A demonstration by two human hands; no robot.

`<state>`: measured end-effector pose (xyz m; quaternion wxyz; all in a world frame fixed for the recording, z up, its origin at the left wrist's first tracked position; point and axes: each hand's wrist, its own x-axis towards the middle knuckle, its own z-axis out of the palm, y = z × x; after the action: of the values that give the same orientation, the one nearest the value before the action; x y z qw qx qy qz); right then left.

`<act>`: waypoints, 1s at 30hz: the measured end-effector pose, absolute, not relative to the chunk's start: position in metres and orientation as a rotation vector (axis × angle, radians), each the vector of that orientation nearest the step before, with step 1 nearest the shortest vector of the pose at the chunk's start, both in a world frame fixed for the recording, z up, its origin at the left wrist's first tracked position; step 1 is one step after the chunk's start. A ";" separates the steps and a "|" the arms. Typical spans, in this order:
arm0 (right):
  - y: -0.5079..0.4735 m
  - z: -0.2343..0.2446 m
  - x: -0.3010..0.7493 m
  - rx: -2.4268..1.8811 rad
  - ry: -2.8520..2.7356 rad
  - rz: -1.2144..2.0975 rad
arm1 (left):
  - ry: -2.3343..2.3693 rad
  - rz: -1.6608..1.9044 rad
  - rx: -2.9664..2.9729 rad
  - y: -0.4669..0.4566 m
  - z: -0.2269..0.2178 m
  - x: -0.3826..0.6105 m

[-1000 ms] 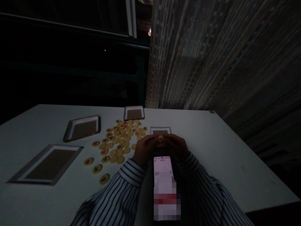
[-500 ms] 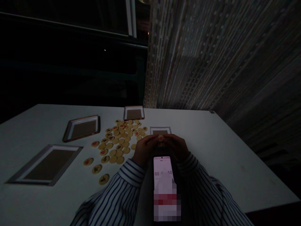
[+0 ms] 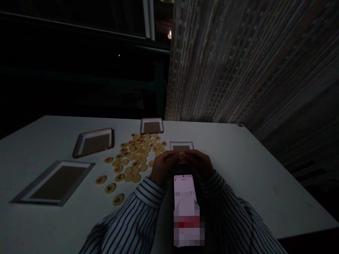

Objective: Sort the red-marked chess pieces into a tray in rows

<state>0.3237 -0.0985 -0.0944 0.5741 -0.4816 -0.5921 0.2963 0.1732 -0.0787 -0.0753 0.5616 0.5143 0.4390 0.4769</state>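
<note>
Both my hands meet near the table's middle, fingers curled inward. Between their fingertips shows a round wooden xiangqi piece (image 3: 181, 155) with a red character; something pale, perhaps another piece, is just below it. My left hand (image 3: 162, 166) closes on the piece from the left, my right hand (image 3: 200, 165) from the right. The dim light and the fingers hide exactly how it is gripped. Left of my left hand lies a loose spread of several xiangqi pieces (image 3: 136, 157), some showing red or black characters, others blank side up.
A lit phone (image 3: 182, 187) with a running timer lies between my forearms. Picture frames rest on the white table (image 3: 238, 176): one at near left (image 3: 57, 183), one farther left (image 3: 95, 142), one at the back (image 3: 152, 126), one behind my hands (image 3: 182, 146). A string curtain (image 3: 225, 63) hangs beyond.
My hands stay together around the piece, almost unmoved; the piece's face looks slightly turned. The phone timer has advanced from 50 to 51. The view has shifted very slightly.
</note>
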 end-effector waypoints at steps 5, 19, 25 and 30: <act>-0.098 -0.094 0.325 -1.148 -1.459 0.611 | 1.027 1.114 1.139 -0.080 -0.074 0.174; -0.098 -0.096 0.324 -1.158 -1.614 0.467 | 1.005 1.131 1.144 -0.081 -0.075 0.174; -0.094 -0.101 0.325 -1.110 -1.663 0.344 | 1.021 1.153 1.238 -0.079 -0.076 0.174; -0.093 -0.103 0.324 -1.094 -1.685 0.313 | 1.012 1.131 1.220 -0.080 -0.075 0.174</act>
<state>0.3238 -0.0930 -0.1035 0.5263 -0.4576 -0.7046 0.1308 0.1736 -0.0799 -0.0746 0.5623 0.5182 0.4297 0.4803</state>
